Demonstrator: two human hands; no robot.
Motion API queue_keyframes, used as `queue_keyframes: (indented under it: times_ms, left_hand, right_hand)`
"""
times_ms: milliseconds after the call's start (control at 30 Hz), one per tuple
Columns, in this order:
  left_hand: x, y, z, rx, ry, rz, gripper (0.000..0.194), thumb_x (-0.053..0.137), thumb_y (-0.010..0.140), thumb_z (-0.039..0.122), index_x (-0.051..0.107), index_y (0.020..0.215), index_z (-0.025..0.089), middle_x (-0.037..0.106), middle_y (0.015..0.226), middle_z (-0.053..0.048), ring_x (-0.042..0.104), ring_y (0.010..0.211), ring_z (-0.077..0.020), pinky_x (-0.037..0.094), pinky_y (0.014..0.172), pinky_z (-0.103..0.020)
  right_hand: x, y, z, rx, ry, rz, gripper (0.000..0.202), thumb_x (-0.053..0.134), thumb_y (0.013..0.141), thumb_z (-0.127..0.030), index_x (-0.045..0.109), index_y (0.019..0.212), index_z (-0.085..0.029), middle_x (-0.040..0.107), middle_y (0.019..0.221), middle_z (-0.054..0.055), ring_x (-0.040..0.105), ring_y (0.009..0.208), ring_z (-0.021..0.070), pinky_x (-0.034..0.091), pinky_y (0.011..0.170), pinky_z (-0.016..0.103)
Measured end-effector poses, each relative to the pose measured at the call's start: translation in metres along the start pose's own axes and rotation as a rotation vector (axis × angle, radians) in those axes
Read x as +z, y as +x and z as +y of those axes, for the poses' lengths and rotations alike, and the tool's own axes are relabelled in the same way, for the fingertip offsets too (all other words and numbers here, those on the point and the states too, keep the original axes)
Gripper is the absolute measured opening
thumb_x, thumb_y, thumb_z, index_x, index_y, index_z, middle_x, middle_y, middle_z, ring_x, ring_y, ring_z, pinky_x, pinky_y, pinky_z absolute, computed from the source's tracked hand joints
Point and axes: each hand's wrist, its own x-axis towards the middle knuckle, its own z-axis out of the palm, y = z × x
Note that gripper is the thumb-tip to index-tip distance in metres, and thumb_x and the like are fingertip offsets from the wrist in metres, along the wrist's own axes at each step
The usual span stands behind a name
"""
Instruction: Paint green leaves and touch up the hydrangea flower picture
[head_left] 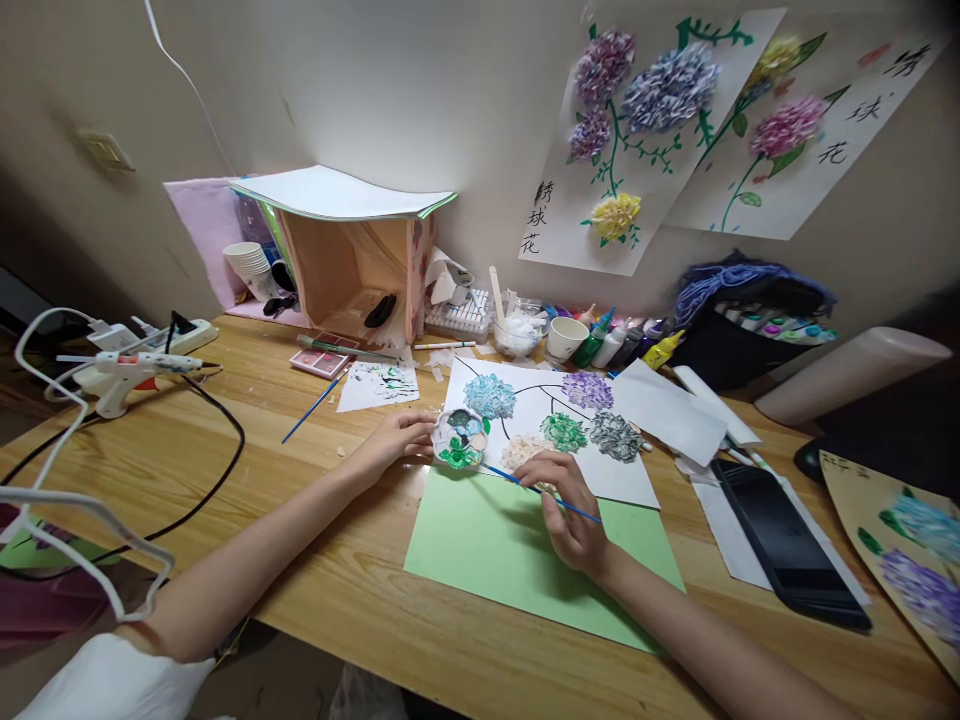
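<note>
Blue paintbrush (pixel 502 473) pinched in fingers of right hand (pixel 566 510), tip by the rim of paint palette (pixel 459 440) held at its edge by fingers of left hand (pixel 401 440). Green sheet (pixel 480 550) below right fingers; white flower sheet (pixel 630 478) just beyond them, paper cup (pixel 566 340) farther past them.

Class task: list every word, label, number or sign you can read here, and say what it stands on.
"绣球花": lower left of the left wall sheet.
"绣球花": slanting along the right edge of the right wall sheet.
Dark marks atop the tan board at far right: too small and blurred to read.
Any print on the bottles: too small to read.
Palette and paintbrush: none legible.
</note>
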Motion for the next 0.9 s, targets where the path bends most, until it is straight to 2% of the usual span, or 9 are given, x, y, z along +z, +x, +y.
queue_keyframes:
  times_ms: [200,333,433,633,767,900]
  left_hand:
    - [-0.001,0.002,-0.003,-0.013,0.009,0.0,0.03,0.083,0.061,0.024,0.066,0.083,0.012,0.071,0.074,-0.006,0.067,0.058,-0.0112,0.056,0.061,-0.022]
    - [-0.006,0.002,0.003,-0.011,0.033,0.017,0.03,0.082,0.062,0.025,0.067,0.085,0.012,0.072,0.073,-0.007,0.068,0.06,-0.0142,0.056,0.06,-0.025]
    - [-0.018,0.001,0.019,0.04,0.046,0.059,0.025,0.081,0.062,0.021,0.068,0.082,0.012,0.073,0.077,-0.007,0.068,0.066,-0.0134,0.056,0.065,-0.023]
    - [-0.054,-0.001,0.051,0.103,0.087,0.161,0.015,0.076,0.066,0.019,0.069,0.079,0.014,0.074,0.085,-0.007,0.069,0.076,-0.0136,0.056,0.069,-0.02]
    - [-0.07,0.0,0.056,0.039,0.167,0.163,0.017,0.08,0.062,0.019,0.07,0.076,0.012,0.074,0.083,-0.01,0.069,0.072,-0.0147,0.056,0.068,-0.021]
    - [-0.077,0.001,0.054,-0.027,0.238,0.141,0.021,0.083,0.057,0.019,0.072,0.074,0.013,0.074,0.08,-0.01,0.069,0.068,-0.0164,0.057,0.065,-0.023]
  right_hand:
    - [0.0,0.001,-0.002,-0.007,0.008,0.008,0.025,0.039,0.085,-0.013,0.055,0.099,-0.025,0.067,0.089,0.005,0.057,0.088,0.0228,0.048,0.076,0.04]
    - [-0.003,-0.004,0.001,0.002,0.008,0.086,0.025,0.036,0.089,-0.017,0.055,0.103,-0.025,0.066,0.093,0.005,0.056,0.094,0.0242,0.047,0.081,0.043]
    - [-0.007,-0.009,0.007,0.028,-0.009,0.156,0.026,0.035,0.092,-0.021,0.056,0.106,-0.026,0.066,0.098,0.006,0.056,0.099,0.0254,0.045,0.084,0.047]
    - [-0.021,-0.002,0.019,0.106,-0.018,0.366,0.025,0.035,0.094,-0.027,0.06,0.101,-0.026,0.064,0.1,0.007,0.059,0.099,0.0253,0.046,0.083,0.046]
    - [-0.038,0.005,0.021,0.215,0.043,0.486,0.022,0.04,0.094,-0.03,0.061,0.096,-0.024,0.062,0.098,0.007,0.059,0.098,0.0245,0.048,0.081,0.043]
    - [-0.058,0.001,0.022,0.446,0.283,0.56,0.019,0.045,0.092,-0.031,0.062,0.089,-0.022,0.061,0.095,0.005,0.061,0.079,0.0176,0.052,0.073,0.036]
